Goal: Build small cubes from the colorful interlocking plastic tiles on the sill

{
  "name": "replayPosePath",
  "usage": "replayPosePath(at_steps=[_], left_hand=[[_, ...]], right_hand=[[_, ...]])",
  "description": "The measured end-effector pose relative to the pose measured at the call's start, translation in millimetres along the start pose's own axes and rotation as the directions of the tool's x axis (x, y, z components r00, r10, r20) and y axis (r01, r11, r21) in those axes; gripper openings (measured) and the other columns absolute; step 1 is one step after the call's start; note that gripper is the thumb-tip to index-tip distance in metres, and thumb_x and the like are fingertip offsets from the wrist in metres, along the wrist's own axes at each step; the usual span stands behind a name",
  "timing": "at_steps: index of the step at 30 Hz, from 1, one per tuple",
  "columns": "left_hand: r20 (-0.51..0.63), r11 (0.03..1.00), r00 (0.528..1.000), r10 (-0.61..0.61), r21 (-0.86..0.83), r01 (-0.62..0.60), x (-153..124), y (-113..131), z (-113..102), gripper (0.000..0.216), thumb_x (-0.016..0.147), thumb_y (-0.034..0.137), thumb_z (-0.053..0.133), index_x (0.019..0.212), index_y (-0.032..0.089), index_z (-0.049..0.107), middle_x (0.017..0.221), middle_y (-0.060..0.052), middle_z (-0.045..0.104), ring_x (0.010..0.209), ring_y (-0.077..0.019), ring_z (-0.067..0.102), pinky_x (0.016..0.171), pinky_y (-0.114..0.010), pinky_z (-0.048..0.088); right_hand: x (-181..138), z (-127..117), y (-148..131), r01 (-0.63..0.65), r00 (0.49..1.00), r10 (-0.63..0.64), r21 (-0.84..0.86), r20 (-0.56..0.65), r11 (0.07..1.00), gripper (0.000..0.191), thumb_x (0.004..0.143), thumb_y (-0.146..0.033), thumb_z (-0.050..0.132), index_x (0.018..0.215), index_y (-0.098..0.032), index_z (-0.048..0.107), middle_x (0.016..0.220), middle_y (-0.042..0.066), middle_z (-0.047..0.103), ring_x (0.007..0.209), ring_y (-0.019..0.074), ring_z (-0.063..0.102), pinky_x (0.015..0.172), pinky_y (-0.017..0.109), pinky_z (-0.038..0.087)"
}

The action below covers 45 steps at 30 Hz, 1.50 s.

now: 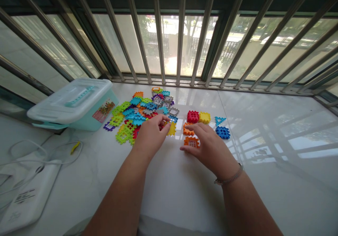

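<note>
From here I see a mint plastic storage box (99, 114) shut under its white lid (69, 100), so I can't make out what's inside. My left hand (151, 135) curls narrowly, its fingertips (166, 120) at a yellow tile (171, 129); I can't tell whether they grip it. My right hand (208, 149) spreads wide above an orange block (188, 129) and an orange window block (191, 142), grip unclear. A heap of plastic building tiles (139, 114) lies overlapping on the marble ledge (271, 134), lower pieces partly hidden, just beside the box.
</note>
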<state>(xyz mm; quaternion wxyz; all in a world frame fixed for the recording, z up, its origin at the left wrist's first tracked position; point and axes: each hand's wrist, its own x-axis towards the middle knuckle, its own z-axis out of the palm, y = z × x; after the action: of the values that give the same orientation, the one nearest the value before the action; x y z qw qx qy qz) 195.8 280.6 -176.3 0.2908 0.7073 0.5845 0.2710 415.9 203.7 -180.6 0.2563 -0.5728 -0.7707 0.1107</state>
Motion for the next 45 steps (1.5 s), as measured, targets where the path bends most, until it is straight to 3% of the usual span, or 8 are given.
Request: replayPosePath(at_steps=[3, 7, 11, 19, 26, 33, 39, 45], left_hand=[[0.054, 0.977, 0.999, -0.004, -0.212, 0.015, 0.9, 2.2, 11.1, 0.026, 0.092, 0.043, 0.072, 0.109, 0.023, 0.078, 0.080, -0.001, 0.073, 0.068, -0.0175, 0.068, 0.060, -0.028, 0.052], [0.147, 0.846, 0.989, 0.009, -0.529, 0.071, 0.4, 7.7, 25.7, 0.033, 0.089, 0.045, 0.080, 0.110, 0.020, 0.075, 0.084, -0.002, 0.073, 0.067, -0.0153, 0.066, 0.055, -0.025, 0.055], [0.182, 0.757, 0.983, 0.039, -0.647, 0.090, 0.4, 8.7, 32.4, 0.036, 0.088, 0.045, 0.084, 0.109, 0.019, 0.074, 0.087, -0.003, 0.074, 0.071, -0.0143, 0.067, 0.059, -0.024, 0.058], [0.179, 0.715, 0.981, 0.074, -0.695, 0.073, -0.4, 8.2, 31.5, 0.039, 0.089, 0.048, 0.085, 0.111, 0.018, 0.074, 0.088, -0.004, 0.075, 0.073, -0.0145, 0.068, 0.063, -0.025, 0.057], [0.211, 0.738, 0.968, 0.134, -0.674, 0.045, -5.0, 9.1, 30.0, 0.040, 0.093, 0.047, 0.081, 0.121, 0.021, 0.072, 0.097, -0.006, 0.078, 0.085, -0.0190, 0.075, 0.068, -0.026, 0.057], [0.199, 0.803, 0.961, 0.194, -0.595, -0.039, -7.4, 12.2, 28.6, 0.035, 0.093, 0.045, 0.081, 0.120, 0.023, 0.073, 0.086, -0.001, 0.074, 0.074, -0.0160, 0.070, 0.060, -0.023, 0.049], [0.151, 0.757, 0.980, 0.132, -0.654, -0.001, -8.0, 14.4, 28.7, 0.038, 0.093, 0.052, 0.080, 0.118, 0.023, 0.074, 0.078, -0.001, 0.071, 0.070, -0.0177, 0.069, 0.060, -0.025, 0.050], [0.112, 0.768, 0.991, 0.073, -0.640, 0.015, -7.6, 16.2, 24.9, 0.036, 0.093, 0.048, 0.079, 0.117, 0.022, 0.073, 0.071, 0.002, 0.066, 0.063, -0.0151, 0.064, 0.059, -0.024, 0.048]], right_hand=[[1.0, -0.7, -3.1, 0.063, 0.993, -0.061, 0.019, -0.100, 0.998, 0.061, 0.089, -0.031, 0.092, 0.142, -0.028, 0.061, 0.139, 0.012, 0.069, 0.133, 0.0347, 0.065, 0.115, 0.051, 0.054], [1.6, 1.5, -5.5, 0.122, 0.983, -0.114, 0.048, -0.142, 0.991, 0.052, 0.095, -0.027, 0.084, 0.141, -0.029, 0.062, 0.138, 0.012, 0.070, 0.132, 0.0338, 0.065, 0.115, 0.053, 0.054], [2.2, 3.3, -6.2, 0.131, 0.976, -0.120, 0.053, -0.180, 0.990, 0.038, 0.100, -0.021, 0.074, 0.136, -0.028, 0.064, 0.133, 0.011, 0.071, 0.127, 0.0316, 0.066, 0.111, 0.050, 0.056], [2.6, 5.0, -4.7, 0.130, 0.963, -0.116, 0.045, -0.243, 0.990, 0.038, 0.102, -0.025, 0.073, 0.138, -0.027, 0.062, 0.137, 0.013, 0.069, 0.132, 0.0317, 0.065, 0.114, 0.050, 0.055], [1.1, 5.6, -4.8, 0.134, 0.952, -0.125, 0.013, -0.280, 0.991, 0.038, 0.101, -0.029, 0.079, 0.135, -0.025, 0.062, 0.127, 0.010, 0.076, 0.120, 0.0292, 0.070, 0.106, 0.045, 0.056], [2.4, 9.7, -3.3, 0.187, 0.934, -0.172, 0.016, -0.314, 0.982, 0.044, 0.096, -0.021, 0.083, 0.135, -0.025, 0.062, 0.125, 0.010, 0.077, 0.113, 0.0300, 0.072, 0.100, 0.045, 0.059], [4.1, 9.0, -5.3, 0.205, 0.918, -0.175, 0.049, -0.355, 0.978, 0.042, 0.097, -0.023, 0.083, 0.134, -0.026, 0.063, 0.130, 0.011, 0.075, 0.123, 0.0304, 0.070, 0.106, 0.047, 0.058], [3.0, 8.2, -7.0, 0.172, 0.914, -0.141, 0.049, -0.380, 0.984, 0.033, 0.103, -0.029, 0.077, 0.133, -0.026, 0.064, 0.126, 0.011, 0.074, 0.118, 0.0297, 0.073, 0.099, 0.045, 0.062]])
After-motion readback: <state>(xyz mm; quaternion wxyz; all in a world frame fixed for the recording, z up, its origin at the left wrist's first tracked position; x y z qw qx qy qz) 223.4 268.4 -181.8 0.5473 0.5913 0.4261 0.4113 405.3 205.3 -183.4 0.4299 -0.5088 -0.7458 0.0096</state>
